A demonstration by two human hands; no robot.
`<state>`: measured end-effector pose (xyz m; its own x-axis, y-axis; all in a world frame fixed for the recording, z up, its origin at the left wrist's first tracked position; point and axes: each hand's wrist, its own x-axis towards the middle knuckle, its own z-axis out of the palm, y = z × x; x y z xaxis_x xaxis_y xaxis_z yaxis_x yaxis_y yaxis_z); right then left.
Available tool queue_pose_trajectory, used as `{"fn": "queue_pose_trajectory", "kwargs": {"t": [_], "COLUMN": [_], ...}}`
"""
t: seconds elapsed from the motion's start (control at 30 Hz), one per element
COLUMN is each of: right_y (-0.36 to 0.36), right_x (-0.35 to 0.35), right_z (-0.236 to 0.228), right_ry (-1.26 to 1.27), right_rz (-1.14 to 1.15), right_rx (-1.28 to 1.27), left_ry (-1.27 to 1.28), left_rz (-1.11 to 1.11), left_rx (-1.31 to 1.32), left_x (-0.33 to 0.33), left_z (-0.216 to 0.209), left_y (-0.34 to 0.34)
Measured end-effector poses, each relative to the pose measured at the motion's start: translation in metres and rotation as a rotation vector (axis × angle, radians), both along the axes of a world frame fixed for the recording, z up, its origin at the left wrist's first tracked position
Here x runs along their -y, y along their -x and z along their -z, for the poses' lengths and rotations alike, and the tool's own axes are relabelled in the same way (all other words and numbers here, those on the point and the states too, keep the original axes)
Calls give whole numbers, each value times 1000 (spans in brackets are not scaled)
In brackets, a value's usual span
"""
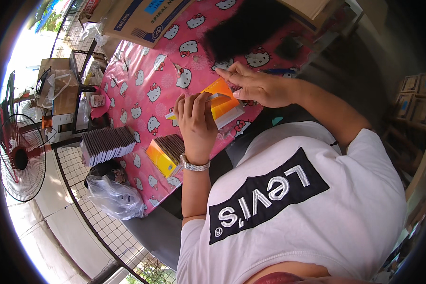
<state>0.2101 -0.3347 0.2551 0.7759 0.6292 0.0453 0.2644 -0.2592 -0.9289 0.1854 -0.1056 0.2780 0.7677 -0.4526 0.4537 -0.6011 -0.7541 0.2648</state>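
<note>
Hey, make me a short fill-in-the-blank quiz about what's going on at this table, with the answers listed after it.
1. Both hands hold a notebook whose cover is ____ and yellow.
2. The left hand wears a silver ____ on its wrist.
3. The tablecloth is ____ with white cartoon cats.
4. At the table's left edge stands a row of spiral ____.

Answers: orange; watch; pink; notebooks
</note>
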Motion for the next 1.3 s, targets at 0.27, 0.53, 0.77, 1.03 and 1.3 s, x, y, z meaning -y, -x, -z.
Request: {"fn": "queue_pose_trajectory", "kwargs": {"t": [0.27,0.53,0.77,1.03,1.3], "right_y": [-12,-2,-2,-57,-67], "right_x": [-2,-5,-3,134,3], "right_z": [-6,-11,-20,129,-19], "right_ry": [-208,-169,-132,1036,-231], "right_rz": [-41,71,126,461,-323], "right_rx": [369,222,-170,297,-410], "left_ry": [-20,24,-73,-137,-27], "left_rz": [15,29,49,3,-153], "left_rx": [-89,-47,-26,-48,-121], "left_x": [3,9,6,4,-8], "left_z": [-4,0,2,-5,7], "left_y": [0,5,8,12,13]}}
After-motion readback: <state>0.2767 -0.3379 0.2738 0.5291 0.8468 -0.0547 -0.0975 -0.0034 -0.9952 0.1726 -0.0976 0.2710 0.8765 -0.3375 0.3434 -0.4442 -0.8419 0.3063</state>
